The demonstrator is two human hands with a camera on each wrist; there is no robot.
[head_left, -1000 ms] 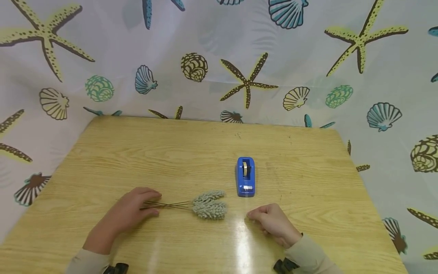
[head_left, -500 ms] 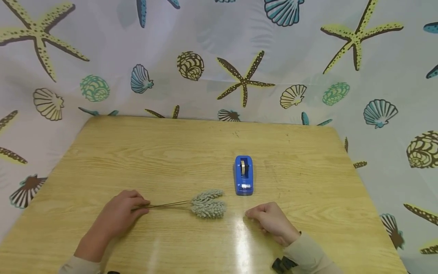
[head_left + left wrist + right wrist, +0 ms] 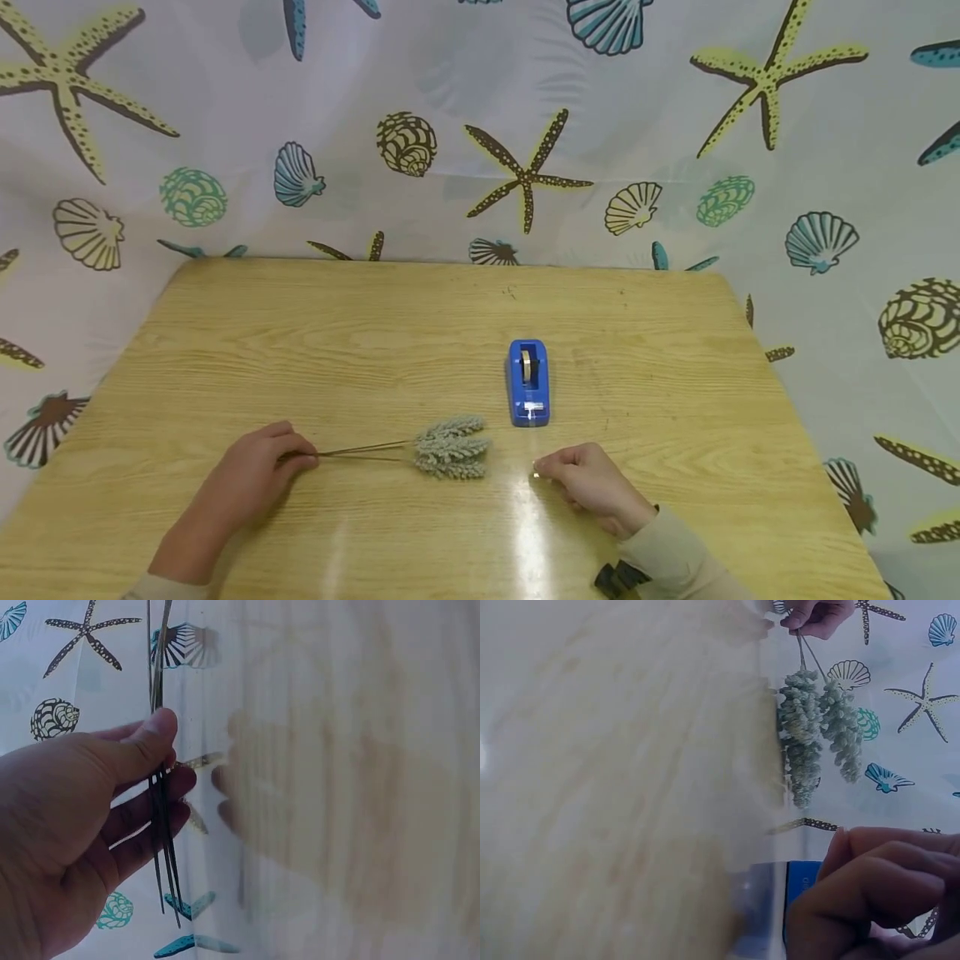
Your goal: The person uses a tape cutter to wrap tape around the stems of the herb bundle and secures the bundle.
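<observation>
A small bunch of artificial-looking flower stems with pale grey-green, bumpy heads [image 3: 450,448] lies over the table, heads toward the right. My left hand [image 3: 255,467] pinches the thin brown stems [image 3: 156,682] between thumb and fingers; their cut ends stick out below the fingers in the left wrist view. To the right of the heads, my right hand [image 3: 596,487] has curled fingers, thumb against forefinger, with a tiny shiny bit of clear tape [image 3: 536,475] at the tips. Beyond that hand stands a blue tape dispenser [image 3: 528,412] with a roll in it.
The wooden table [image 3: 360,333] reaches back to a white curtain [image 3: 450,75] printed with shells and starfish, which also hangs at both sides. In the right wrist view, part of the dispenser shows behind the curled fingers.
My left hand has slid left along the stems and closed its fingers on them; the heads have shifted slightly and spread. My right hand has stayed nearly still. The head view has drifted a little.
</observation>
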